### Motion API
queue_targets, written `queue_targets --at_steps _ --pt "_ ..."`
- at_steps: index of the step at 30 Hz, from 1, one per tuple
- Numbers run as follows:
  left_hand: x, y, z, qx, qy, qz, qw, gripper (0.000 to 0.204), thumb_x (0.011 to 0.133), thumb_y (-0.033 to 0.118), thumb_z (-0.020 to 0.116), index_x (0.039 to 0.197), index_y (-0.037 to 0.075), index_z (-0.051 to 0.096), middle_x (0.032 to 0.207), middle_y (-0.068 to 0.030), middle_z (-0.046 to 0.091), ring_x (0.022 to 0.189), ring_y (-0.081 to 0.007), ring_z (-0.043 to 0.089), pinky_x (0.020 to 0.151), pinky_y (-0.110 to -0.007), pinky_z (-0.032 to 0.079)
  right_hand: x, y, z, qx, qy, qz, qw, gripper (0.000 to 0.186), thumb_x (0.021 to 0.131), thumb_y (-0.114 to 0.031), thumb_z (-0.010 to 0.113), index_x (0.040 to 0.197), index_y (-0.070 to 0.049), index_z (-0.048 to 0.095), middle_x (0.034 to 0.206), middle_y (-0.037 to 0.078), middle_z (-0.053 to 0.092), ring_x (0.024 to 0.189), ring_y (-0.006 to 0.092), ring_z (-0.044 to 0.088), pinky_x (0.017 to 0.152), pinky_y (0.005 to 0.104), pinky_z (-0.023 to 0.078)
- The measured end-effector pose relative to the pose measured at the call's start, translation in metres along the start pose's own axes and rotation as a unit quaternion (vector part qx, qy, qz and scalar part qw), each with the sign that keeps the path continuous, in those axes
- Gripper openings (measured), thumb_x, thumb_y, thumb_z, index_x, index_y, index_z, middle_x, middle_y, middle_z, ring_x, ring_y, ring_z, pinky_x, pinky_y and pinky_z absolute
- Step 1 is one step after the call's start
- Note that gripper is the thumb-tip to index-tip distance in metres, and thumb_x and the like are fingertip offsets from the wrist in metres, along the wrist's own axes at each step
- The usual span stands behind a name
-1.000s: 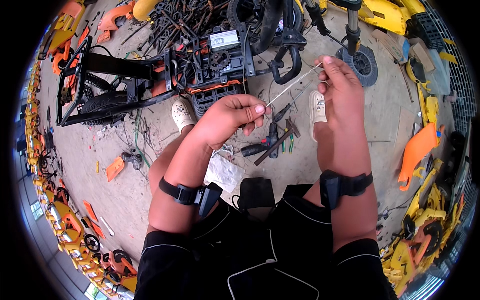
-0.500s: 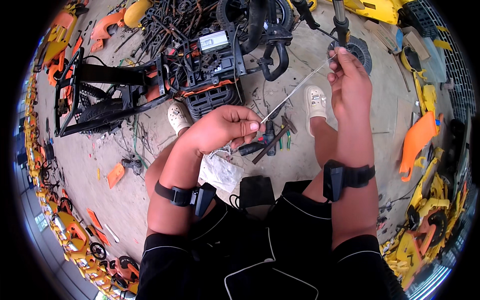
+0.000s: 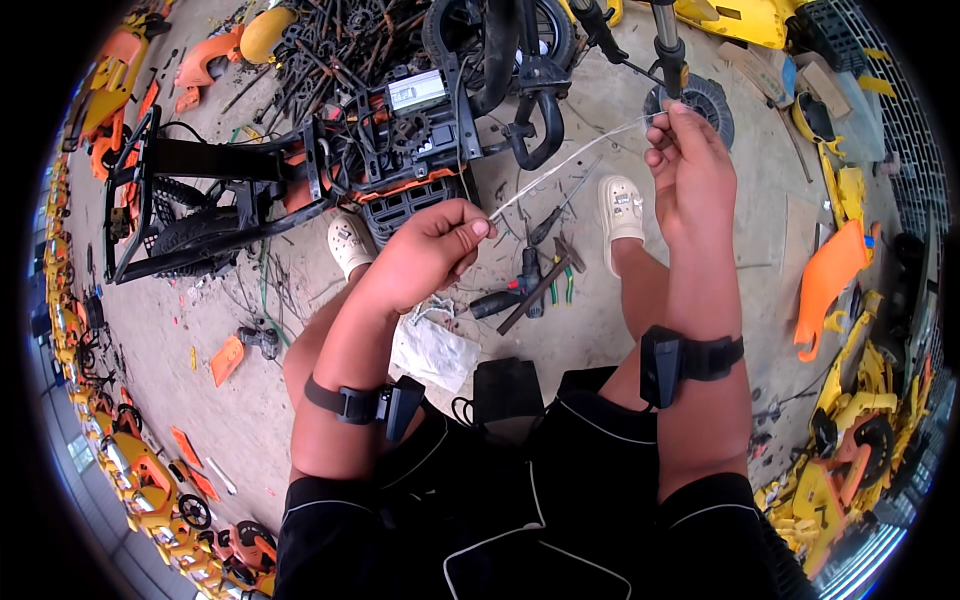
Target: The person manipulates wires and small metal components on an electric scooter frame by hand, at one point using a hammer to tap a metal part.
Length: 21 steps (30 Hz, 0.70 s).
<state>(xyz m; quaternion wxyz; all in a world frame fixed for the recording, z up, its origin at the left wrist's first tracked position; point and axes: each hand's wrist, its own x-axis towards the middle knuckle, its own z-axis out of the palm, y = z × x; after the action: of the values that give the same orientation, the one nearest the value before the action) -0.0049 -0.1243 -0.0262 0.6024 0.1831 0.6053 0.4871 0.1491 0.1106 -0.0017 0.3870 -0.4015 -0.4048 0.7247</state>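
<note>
A thin white cord stretches in a slight curve between my two hands. My left hand pinches its lower end at chest-down centre, thumb against curled fingers. My right hand, higher and to the right, pinches the other end between thumb and forefinger. Below the cord on the floor lie a screwdriver, a black and red cordless drill, a hammer and green-handled tools. A crumpled white cloth lies below my left wrist.
A stripped black scooter frame lies across the upper left, with a pile of rusty parts behind it. Orange panels and yellow body parts surround the sides. My light clogs stand either side of the tools. A grey hub wheel lies beyond my right hand.
The cord is stretched longer than a second ago, as my right hand moved up and rightward; since half a second ago my left hand has shifted leftward and the view has tilted slightly.
</note>
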Motion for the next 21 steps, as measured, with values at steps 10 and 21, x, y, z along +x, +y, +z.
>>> queue_targets --at_steps 10,21 --pt "-0.011 0.009 -0.006 0.074 -0.058 0.007 0.996 0.019 0.100 0.019 0.054 0.098 0.002 0.062 0.064 0.0023 0.051 0.054 -0.0048 0.043 0.048 -0.020 0.034 0.000 -0.001 -0.002 0.000 -0.014 0.004 1.000 0.017 0.094 -0.013 0.064 0.103 0.001 0.061 0.090 0.009 0.064 0.078 0.0159 0.061 0.063 0.0270 0.044" --pt "0.000 -0.001 0.003 -0.098 0.037 0.036 0.994 0.018 0.101 0.017 0.051 0.101 0.001 0.060 0.070 -0.0022 0.056 0.056 -0.0080 0.046 0.050 -0.022 0.038 -0.008 0.003 0.011 -0.005 -0.042 0.018 0.999 0.014 0.093 -0.012 0.063 0.103 -0.003 0.061 0.097 0.009 0.067 0.085 0.0168 0.065 0.064 0.0275 0.046"
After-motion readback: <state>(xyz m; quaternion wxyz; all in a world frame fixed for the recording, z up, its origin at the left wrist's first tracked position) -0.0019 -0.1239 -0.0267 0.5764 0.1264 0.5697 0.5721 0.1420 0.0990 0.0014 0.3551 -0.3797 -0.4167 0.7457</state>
